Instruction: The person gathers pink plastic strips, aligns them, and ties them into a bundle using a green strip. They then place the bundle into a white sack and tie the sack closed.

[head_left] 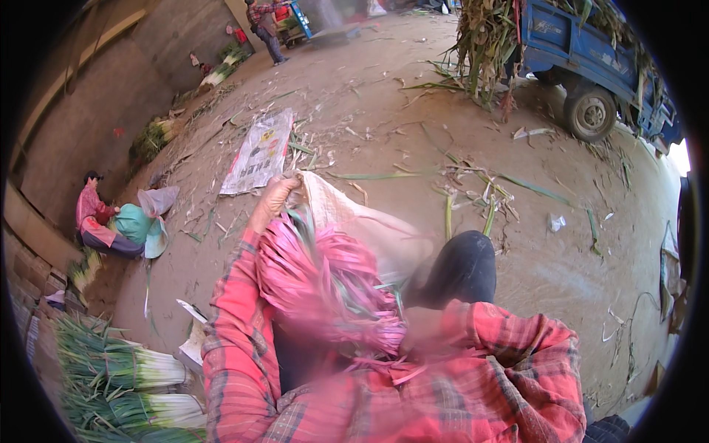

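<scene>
My left hand [275, 197] grips the edge of a pale woven sack [354, 216] and holds it up in front of me. A large bundle of pink plastic strips [316, 266], with some green strips among them, lies across my lap between my arms. At the bundle's gathered lower right end, my right hand [425, 331] is closed around the strips; it is blurred and its fingers are partly hidden. My bent knee [465, 268] in dark trousers shows beyond the sack. A few loose pink strips hang over my plaid shirt.
Tied bundles of leeks [133, 371] lie at lower left. A printed sack [260, 149] is spread on the dirt floor among scattered leaves. One person [99, 216] sits at left; another [266, 30] stands farther off. A blue cart [581, 44] loaded with dry leaves stands upper right.
</scene>
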{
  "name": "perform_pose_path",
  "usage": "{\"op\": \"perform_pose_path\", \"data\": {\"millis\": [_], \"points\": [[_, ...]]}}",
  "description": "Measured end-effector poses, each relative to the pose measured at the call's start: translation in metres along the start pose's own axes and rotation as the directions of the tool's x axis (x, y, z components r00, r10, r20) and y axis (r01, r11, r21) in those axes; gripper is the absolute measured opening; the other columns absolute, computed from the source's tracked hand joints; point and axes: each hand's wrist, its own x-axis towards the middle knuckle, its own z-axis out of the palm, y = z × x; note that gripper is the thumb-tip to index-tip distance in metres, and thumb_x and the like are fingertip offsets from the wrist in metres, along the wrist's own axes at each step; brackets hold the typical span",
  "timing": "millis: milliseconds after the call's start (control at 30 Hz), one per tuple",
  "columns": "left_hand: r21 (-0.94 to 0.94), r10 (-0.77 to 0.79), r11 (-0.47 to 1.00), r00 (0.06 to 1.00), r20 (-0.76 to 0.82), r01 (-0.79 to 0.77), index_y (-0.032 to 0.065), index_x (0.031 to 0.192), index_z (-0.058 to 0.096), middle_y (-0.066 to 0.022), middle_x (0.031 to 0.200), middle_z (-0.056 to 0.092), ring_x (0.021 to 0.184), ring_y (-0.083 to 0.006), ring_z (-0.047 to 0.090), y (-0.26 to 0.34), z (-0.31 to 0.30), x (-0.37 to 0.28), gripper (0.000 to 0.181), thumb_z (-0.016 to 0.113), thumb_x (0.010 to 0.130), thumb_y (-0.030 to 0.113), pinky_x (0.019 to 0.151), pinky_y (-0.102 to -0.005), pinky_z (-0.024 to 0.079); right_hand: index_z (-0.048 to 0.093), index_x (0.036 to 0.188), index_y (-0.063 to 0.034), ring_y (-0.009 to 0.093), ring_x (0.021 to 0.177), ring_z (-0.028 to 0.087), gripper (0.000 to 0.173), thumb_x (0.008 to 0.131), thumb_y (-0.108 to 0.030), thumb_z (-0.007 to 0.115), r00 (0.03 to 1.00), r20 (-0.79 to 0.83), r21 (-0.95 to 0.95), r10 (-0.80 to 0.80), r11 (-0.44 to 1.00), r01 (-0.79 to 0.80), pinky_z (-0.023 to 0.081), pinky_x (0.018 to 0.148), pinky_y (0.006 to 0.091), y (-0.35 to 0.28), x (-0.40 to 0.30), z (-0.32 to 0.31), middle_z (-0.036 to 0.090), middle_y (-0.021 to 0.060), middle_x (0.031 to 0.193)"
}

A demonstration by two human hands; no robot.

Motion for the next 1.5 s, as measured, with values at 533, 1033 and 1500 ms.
{"op": "perform_pose_path", "data": {"millis": [533,1033,1500], "points": [[0.540,0.083,0.832,0.991,0.106,-0.127,-0.0013,0.088,0.066,-0.0019,0.077,0.065,0.074,-0.0091,0.060,-0.015,0.104,-0.055,0.009,0.062,0.081,0.002,0.066,-0.0274,0.049,0.064,0.111,-0.0008,0.023,0.103,0.061,0.026,0.088,-0.013,0.060,0.663,0.082,0.573,-0.744,0.580,0.579,0.048,0.092,0.0364,-0.015,0.023,-0.019,0.065,0.0124,0.113],[0.832,0.594,0.273,0.765,0.248,-0.482,0.0056,0.095,0.064,-0.0177,0.082,0.065,0.079,-0.0356,0.064,-0.009,0.099,-0.076,0.021,0.064,0.073,0.005,0.067,-0.0404,0.051,0.054,0.121,-0.0018,0.022,0.088,0.064,0.045,0.079,-0.006,0.067,0.679,-0.734,0.590,0.027,0.520,0.617,0.052,0.082,0.0352,0.012,0.016,-0.049,0.066,0.0123,0.104],[0.403,0.325,0.883,0.934,-0.150,-0.242,-0.0007,0.089,0.060,-0.0013,0.080,0.062,0.072,-0.0065,0.056,-0.028,0.148,-0.074,0.010,0.056,0.088,0.009,0.065,-0.0223,0.047,0.051,0.121,-0.0003,0.020,0.083,0.063,0.059,0.066,-0.002,0.073,0.494,-0.840,0.091,-0.222,0.841,0.533,0.050,0.079,0.0318,-0.031,0.018,0.008,0.067,0.0077,0.089]]}}
